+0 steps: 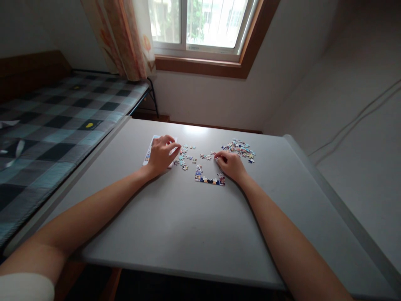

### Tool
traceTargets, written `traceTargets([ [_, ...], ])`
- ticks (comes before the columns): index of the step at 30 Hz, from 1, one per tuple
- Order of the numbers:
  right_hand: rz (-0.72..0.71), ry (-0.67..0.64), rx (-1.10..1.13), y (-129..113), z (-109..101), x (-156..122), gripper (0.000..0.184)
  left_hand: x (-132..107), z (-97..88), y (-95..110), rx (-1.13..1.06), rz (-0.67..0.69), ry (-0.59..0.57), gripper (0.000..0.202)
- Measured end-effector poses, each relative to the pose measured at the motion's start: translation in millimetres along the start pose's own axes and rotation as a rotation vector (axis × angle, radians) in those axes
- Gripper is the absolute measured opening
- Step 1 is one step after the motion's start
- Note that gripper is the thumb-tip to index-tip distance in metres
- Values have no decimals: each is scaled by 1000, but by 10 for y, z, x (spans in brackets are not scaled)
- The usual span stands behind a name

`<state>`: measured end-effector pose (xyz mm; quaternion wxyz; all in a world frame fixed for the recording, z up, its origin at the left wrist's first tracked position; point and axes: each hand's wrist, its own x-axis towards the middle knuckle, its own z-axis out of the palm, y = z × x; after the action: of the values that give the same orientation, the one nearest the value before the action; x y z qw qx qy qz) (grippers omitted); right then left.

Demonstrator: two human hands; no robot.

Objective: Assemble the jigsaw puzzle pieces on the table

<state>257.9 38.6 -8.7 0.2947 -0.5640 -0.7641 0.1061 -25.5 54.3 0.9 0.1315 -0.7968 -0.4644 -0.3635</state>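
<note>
My left hand [162,153] rests on a white picture card [148,154] on the grey table [175,225], its fingertips pinched near several loose puzzle pieces [185,156]. My right hand [230,164] lies with curled fingers on the table. Its fingertips touch a small piece [215,155] just above a joined strip of puzzle border [209,178]. A larger heap of loose pieces [239,148] lies just behind my right hand. Whether either hand actually grips a piece is too small to tell.
A bed with a checked blue and black cover [53,125] runs along the table's left edge. A window [200,25] with a patterned curtain [125,37] is behind the table. White walls close in at the back and right.
</note>
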Motion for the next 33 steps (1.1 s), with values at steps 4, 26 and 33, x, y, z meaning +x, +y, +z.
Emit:
traceTargets([
  [4,-7,3,3,17,8,4,23,-4,-169,271,22,261,81,11],
  [26,111,197,323,24,-17,54,33,-291,-136,728,-234,279,-521,32],
  [33,107,162,269,9,-29,46,33,-271,-149,738,-242,259,-543,32],
])
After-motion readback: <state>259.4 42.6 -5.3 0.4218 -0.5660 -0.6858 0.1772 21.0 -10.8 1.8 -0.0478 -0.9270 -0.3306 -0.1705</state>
